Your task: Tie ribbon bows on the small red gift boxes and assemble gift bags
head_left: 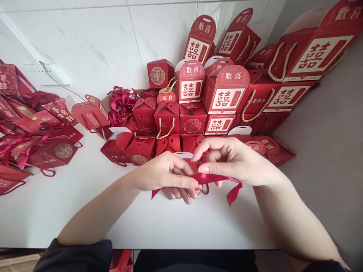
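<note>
- A red ribbon (224,180) stretches between both hands just above the white table (85,204), its loose ends hanging down.
- The left hand (166,173) pinches the ribbon between thumb and fingers.
- The right hand (235,160) pinches it too, close beside the left.
- A small red box (181,193) sits mostly hidden under the hands.
- Behind, red gift boxes (224,94) are stacked against the tiled wall (113,37).

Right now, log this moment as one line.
left hand: pinches red ribbon | right hand: pinches same ribbon | small red box: under hands, mostly hidden | white table | stacked red gift boxes behind
</note>
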Demonstrator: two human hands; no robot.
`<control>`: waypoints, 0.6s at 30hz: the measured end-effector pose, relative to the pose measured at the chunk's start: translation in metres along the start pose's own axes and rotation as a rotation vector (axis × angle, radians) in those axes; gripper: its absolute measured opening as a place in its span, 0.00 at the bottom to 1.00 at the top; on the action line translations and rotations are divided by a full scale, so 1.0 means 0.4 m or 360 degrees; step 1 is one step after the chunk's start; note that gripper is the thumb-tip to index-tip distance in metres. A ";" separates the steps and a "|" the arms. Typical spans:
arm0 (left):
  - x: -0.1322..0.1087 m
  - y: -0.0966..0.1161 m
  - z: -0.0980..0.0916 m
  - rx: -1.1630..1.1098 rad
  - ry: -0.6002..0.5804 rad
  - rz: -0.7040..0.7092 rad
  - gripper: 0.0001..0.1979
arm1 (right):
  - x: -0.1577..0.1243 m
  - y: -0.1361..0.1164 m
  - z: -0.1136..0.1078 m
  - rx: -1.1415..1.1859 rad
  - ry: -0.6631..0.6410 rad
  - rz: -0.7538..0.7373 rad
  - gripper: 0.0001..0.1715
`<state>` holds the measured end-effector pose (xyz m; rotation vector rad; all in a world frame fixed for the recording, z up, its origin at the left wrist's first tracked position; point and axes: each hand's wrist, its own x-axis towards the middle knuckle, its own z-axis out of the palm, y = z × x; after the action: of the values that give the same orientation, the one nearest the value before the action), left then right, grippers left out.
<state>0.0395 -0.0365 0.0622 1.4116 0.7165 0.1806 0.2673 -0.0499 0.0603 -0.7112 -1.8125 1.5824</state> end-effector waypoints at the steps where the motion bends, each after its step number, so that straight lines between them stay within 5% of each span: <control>1: 0.002 -0.003 0.001 0.0013 0.0021 0.0009 0.13 | 0.000 0.001 0.001 0.0011 -0.0036 0.0008 0.12; 8: -0.008 0.001 -0.013 0.0024 -0.0002 0.0001 0.11 | -0.010 -0.006 -0.007 -0.0135 -0.0240 -0.0002 0.17; 13: -0.013 0.005 -0.024 0.0364 0.0054 0.0259 0.09 | -0.018 -0.006 -0.017 -0.0469 -0.0272 -0.0127 0.16; 18: -0.013 0.004 -0.025 0.0548 -0.0184 0.0327 0.07 | -0.018 -0.008 -0.026 -0.0722 -0.0388 -0.0133 0.17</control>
<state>0.0304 -0.0306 0.0656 1.8108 0.5215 0.1388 0.2799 -0.0488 0.0637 -0.6479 -2.3894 1.2554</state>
